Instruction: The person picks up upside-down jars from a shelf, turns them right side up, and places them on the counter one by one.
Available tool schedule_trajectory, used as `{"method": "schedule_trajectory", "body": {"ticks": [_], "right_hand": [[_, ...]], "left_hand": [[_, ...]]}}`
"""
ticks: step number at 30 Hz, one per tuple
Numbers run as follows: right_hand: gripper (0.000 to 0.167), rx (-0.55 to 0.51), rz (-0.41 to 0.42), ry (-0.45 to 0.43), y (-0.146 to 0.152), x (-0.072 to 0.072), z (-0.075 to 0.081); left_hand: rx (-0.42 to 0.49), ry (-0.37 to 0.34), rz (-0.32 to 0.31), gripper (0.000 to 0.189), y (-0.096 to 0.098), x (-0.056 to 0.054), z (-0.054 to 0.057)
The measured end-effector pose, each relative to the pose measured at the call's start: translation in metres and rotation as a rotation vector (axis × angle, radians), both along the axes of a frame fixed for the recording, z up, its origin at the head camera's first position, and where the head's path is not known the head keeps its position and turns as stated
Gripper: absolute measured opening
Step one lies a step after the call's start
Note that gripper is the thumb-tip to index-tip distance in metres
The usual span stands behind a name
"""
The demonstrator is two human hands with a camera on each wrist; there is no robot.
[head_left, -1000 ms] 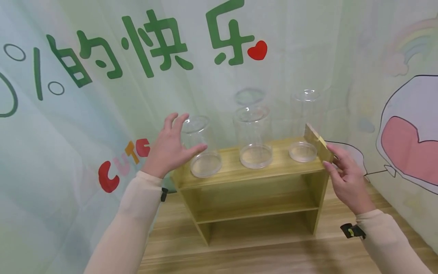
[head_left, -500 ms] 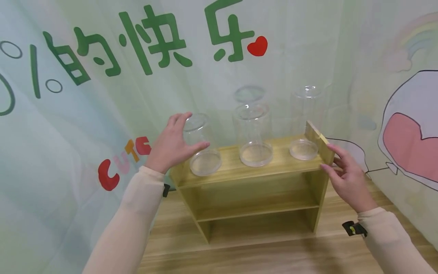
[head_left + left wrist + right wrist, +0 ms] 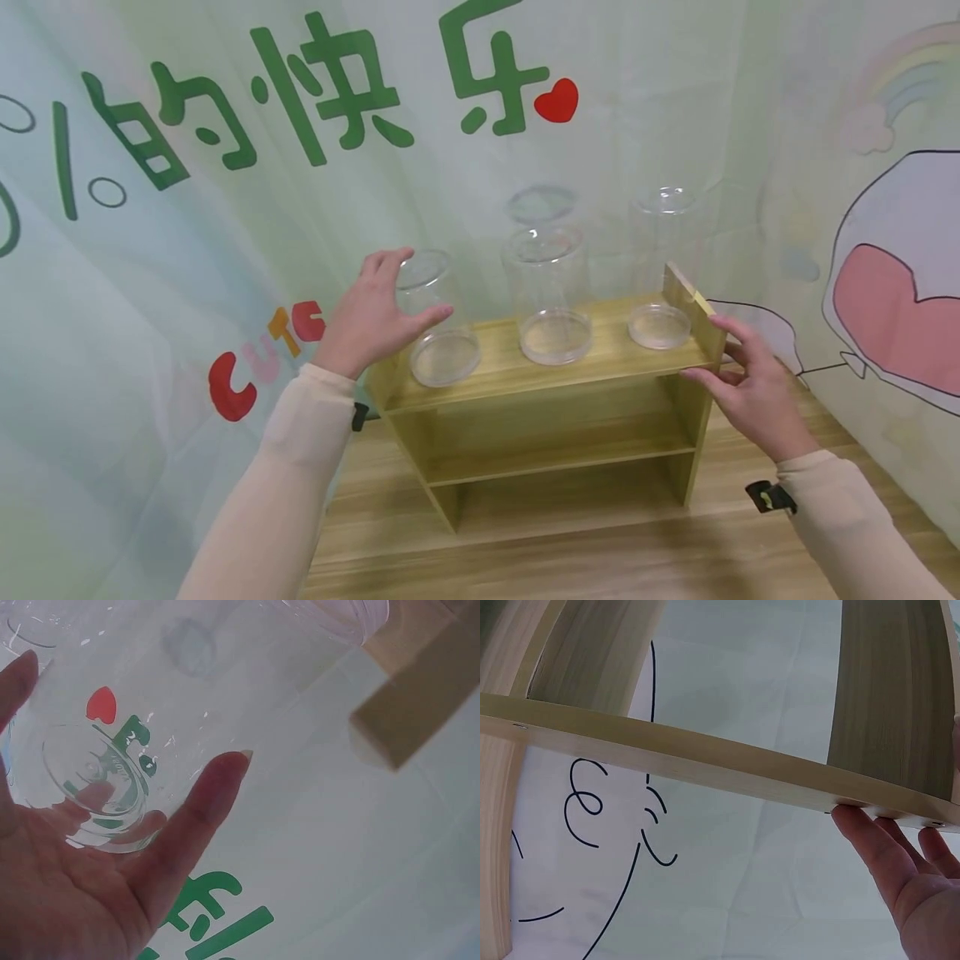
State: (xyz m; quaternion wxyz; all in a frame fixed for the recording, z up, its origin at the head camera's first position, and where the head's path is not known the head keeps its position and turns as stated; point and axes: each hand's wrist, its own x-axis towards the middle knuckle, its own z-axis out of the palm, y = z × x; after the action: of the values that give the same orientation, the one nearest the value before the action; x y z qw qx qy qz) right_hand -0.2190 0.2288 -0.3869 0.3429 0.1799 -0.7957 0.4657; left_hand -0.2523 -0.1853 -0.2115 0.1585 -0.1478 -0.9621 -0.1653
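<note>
Three clear cylindrical jars stand upright in a row on top of a small wooden shelf (image 3: pixel 498 348). My left hand (image 3: pixel 371 321) is at the left jar (image 3: pixel 444 360), thumb and fingers spread on either side. In the left wrist view the thumb extends straight beside the jar's clear round end (image 3: pixel 97 791); firm contact cannot be told. My right hand (image 3: pixel 761 396) grips the shelf's right side panel (image 3: pixel 693 308), with the thumb at the front edge. In the right wrist view its fingers (image 3: pixel 874 844) press against the panel's outer face (image 3: pixel 705 765).
The middle jar (image 3: pixel 555 337) and right jar (image 3: pixel 660 327) stand apart from the left one. A wood-patterned surface (image 3: pixel 570 558) lies under the shelf. Printed fabric (image 3: pixel 622 75) with green characters hangs close behind, and more fabric (image 3: pixel 907 292) hangs at the right.
My right thumb has slid a little left along the shelf's front edge. The left hand keeps its place at the left jar, and the jars have not moved.
</note>
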Motion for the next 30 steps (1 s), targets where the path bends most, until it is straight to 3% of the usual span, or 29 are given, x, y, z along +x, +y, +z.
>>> {"method": "schedule_trajectory", "body": {"ticks": [16,30], "right_hand": [[0.084,0.002,-0.004,0.019,0.000,-0.001,-0.001],[0.083,-0.007,0.007,0.025,0.000,-0.001,-0.001]], "left_hand": [[0.095,0.005,0.054,0.099,0.000,0.000,-0.005],[0.164,0.115,0.008,0.090,-0.002,0.018,0.000]]}}
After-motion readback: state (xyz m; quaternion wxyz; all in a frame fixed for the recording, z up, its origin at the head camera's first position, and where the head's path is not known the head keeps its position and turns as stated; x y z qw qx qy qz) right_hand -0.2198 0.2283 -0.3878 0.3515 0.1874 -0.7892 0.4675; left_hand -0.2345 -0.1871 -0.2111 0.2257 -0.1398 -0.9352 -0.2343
